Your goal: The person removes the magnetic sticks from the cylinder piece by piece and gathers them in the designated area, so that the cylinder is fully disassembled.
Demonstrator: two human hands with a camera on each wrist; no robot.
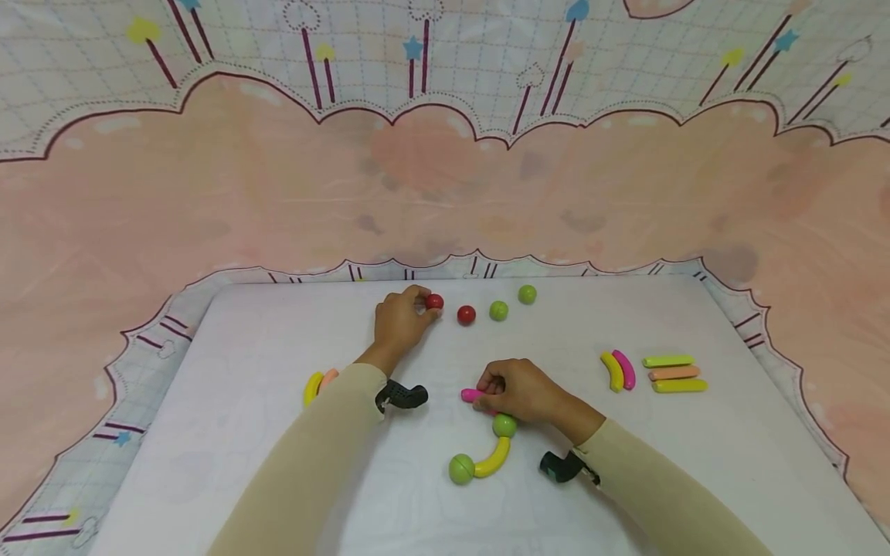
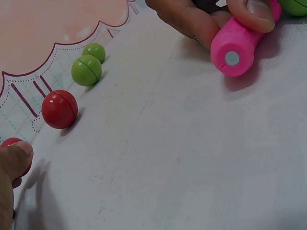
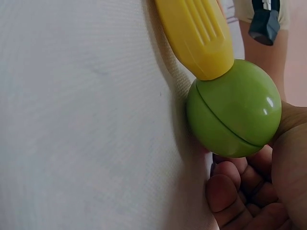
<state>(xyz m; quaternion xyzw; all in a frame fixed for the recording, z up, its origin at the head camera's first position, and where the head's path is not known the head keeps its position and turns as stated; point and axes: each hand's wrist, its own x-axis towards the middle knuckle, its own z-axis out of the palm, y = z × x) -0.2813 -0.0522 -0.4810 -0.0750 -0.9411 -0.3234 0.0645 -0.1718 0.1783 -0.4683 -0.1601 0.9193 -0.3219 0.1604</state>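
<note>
Near the table's far edge, my left hand (image 1: 403, 320) pinches a red ball (image 1: 434, 301) between thumb and fingers. Closer in, my right hand (image 1: 524, 390) grips a pink stick (image 1: 471, 394), whose pale round end disc shows in the left wrist view. Just below that hand a green ball (image 1: 504, 425) meets a curved yellow stick (image 1: 492, 458), and a second green ball (image 1: 462, 469) touches the stick's other end. The right wrist view shows the yellow stick (image 3: 196, 33) against a green ball (image 3: 235, 110). My right fingers partly hide the pink stick.
To the right of my left hand stand another red ball (image 1: 466, 314) and two green balls (image 1: 498, 310). Curved yellow and pink sticks (image 1: 623, 369) lie at right, beside several straight sticks (image 1: 680, 385). A yellow stick (image 1: 312, 388) and an orange one sit by my left sleeve.
</note>
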